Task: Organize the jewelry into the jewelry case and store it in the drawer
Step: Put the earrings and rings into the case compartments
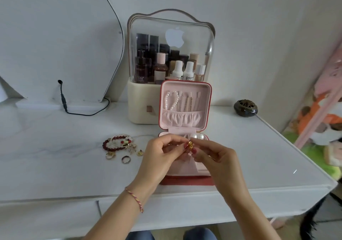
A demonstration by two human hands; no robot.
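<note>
Both of my hands are raised over the open jewelry case [185,110], meeting at a small gold piece [190,145]. Fingertips of my right hand [218,158] pinch it from the right side, and the thumb and forefinger of my left hand [161,154] are curled in close against it from the left; I cannot tell exactly what kind of jewelry it is. A woven string bracelet [134,199] sits on my left wrist.

The case is red outside and pink inside, standing on the white table [55,165] with its lid upright. In the lid hang a pearl strand [171,101] and a few thin chains [187,102] above a gathered pocket. Two large pearl earrings [197,136] lie at the back edge of the lower tray, just beyond my fingers.

Left of the case, the rest of the jewelry lies in a loose heap on the table: a dark red bead bracelet [112,143], thin bangles [120,135], and a couple of rings [126,159] near its front.

Behind the case stands a clear-topped cosmetics box [170,55] full of bottles. A dark round ornament [245,107] sits at the far right of the table, and a black cable [63,101] trails at the back left.
</note>
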